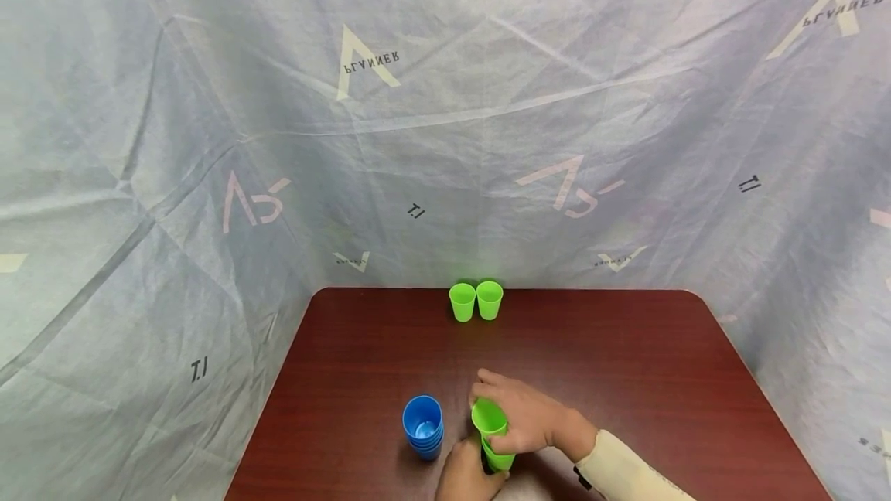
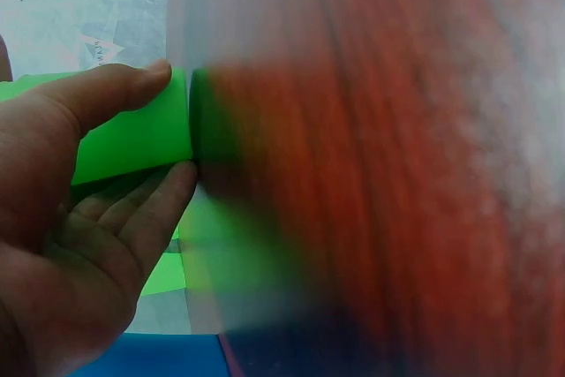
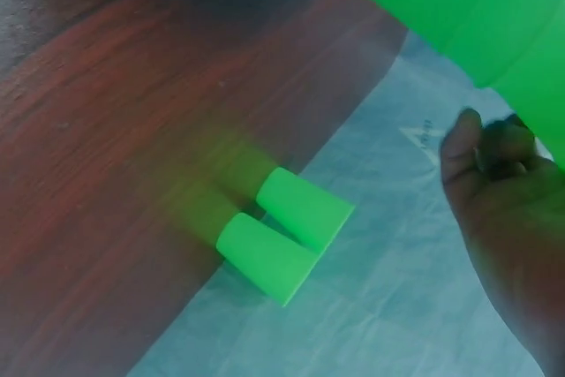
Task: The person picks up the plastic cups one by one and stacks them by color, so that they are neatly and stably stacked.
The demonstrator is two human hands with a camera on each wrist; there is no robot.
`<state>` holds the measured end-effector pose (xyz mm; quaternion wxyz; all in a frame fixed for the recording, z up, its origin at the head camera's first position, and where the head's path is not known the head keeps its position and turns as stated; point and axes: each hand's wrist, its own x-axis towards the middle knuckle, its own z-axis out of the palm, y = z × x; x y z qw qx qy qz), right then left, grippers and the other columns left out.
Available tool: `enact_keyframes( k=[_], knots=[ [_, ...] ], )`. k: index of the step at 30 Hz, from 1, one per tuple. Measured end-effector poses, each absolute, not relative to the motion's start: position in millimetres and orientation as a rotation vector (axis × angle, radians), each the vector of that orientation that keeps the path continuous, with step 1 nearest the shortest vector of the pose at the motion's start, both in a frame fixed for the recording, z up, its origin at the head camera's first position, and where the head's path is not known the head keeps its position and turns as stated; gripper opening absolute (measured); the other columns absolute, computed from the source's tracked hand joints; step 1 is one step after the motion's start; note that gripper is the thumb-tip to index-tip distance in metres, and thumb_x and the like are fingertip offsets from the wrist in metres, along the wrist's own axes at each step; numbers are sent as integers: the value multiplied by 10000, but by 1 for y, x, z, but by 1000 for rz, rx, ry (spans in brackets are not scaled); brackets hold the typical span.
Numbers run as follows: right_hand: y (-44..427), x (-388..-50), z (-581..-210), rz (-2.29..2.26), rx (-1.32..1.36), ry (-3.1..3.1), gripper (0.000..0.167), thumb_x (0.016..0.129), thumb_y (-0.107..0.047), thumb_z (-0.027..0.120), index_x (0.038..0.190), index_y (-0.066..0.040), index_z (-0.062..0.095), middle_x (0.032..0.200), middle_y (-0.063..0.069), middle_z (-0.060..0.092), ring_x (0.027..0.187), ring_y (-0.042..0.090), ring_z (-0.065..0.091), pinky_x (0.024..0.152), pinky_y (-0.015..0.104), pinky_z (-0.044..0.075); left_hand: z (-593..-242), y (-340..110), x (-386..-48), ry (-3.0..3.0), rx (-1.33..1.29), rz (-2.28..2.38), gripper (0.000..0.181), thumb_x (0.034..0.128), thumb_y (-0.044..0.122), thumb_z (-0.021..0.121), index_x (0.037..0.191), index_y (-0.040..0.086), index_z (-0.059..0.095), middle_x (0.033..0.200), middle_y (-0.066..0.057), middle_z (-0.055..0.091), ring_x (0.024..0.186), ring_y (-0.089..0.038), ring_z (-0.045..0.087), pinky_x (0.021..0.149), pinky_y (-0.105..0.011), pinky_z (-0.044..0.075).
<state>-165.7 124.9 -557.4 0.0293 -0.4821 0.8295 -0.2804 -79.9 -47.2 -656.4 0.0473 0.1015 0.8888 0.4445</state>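
A stack of nested green cups (image 1: pixel 491 418) is held between both hands just above the front part of the table. My left hand (image 1: pixel 468 472) grips it low; in the left wrist view the thumb lies along one side and fingers along the other, near the base of a green cup (image 2: pixel 146 143). Around the upper part wraps my right hand (image 1: pixel 525 412), its thumb on the near side and fingers over the far rim. Left of the hands stands a stack of blue cups (image 1: pixel 423 427), mouths up. How many green cups are nested cannot be told.
Two single green cups, a left one (image 1: pixel 462 303) and a right one (image 1: pixel 489 301), stand upright side by side at the back edge of the dark red table (image 1: pixel 362 346). Grey printed fabric (image 1: pixel 431 138) hangs behind the table and along both sides.
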Motion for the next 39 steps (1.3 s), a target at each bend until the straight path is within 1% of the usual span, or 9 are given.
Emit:
enact_keyframes(
  k=[9,14,17,20,22,27,30,34,39],
  knots=[
    [125,-158,-554,-692,-1446,2466,435,708,-232,791,1074,-232,556,1004,-64,480,866,-11,403,694,122,389,-659,-47,-81,2702,252,1330,583,764,252,931,1273,135,671,1061,41,772,949,-93,725,799,-345,598],
    [128,-155,-556,-709,-1432,2454,519,694,-332,911,1043,-228,542,986,-88,476,891,-2,437,744,113,410,-660,-45,-81,2743,276,1299,450,752,211,930,1131,143,697,951,52,759,853,-72,712,734,-315,579],
    [129,-154,-557,-745,-1393,2416,567,682,-412,952,1032,-225,546,975,-79,496,879,8,473,738,106,422,-659,-44,-80,2755,281,1288,359,776,207,913,1058,152,697,869,75,726,775,-30,667,681,-286,542],
    [129,-153,-559,-774,-1358,2385,593,669,-464,968,1025,-231,554,971,-66,511,861,15,497,725,107,431,-659,-43,-78,2749,258,1270,359,815,244,899,1093,157,691,885,85,717,786,-18,652,696,-291,535],
    [129,-154,-559,-783,-1351,2378,609,656,-483,977,1015,-234,552,961,-64,509,855,13,495,730,110,432,-658,-43,-76,2738,241,1263,414,837,307,893,1156,159,673,948,77,723,833,-33,665,724,-305,546],
    [131,-155,-559,-782,-1356,2392,658,642,-549,977,1009,-221,542,953,-48,509,852,1,468,739,114,416,-654,-39,-72,2706,242,1328,827,843,563,850,1447,103,525,1231,-20,711,1040,-131,715,845,-351,590],
    [132,-156,-557,-769,-1356,2417,693,646,-632,950,1018,-205,550,962,-26,526,851,12,474,733,117,407,-648,-37,-70,2670,228,1386,979,838,666,801,1531,84,426,1318,-51,662,1091,-153,703,865,-345,587],
    [133,-159,-554,-804,-1337,2444,615,761,-650,872,1027,-186,569,964,-30,517,829,15,455,708,139,396,-639,-35,-67,2630,142,1446,981,838,681,792,1559,161,376,1313,7,632,1070,-94,667,824,-306,561],
    [134,-169,-555,-931,-1342,2532,322,973,-486,721,1038,-192,608,964,-85,490,785,40,465,683,177,414,-629,-31,-63,2787,123,1402,982,805,681,820,1556,207,400,1343,23,656,1083,-138,688,825,-356,581]
  ],
)
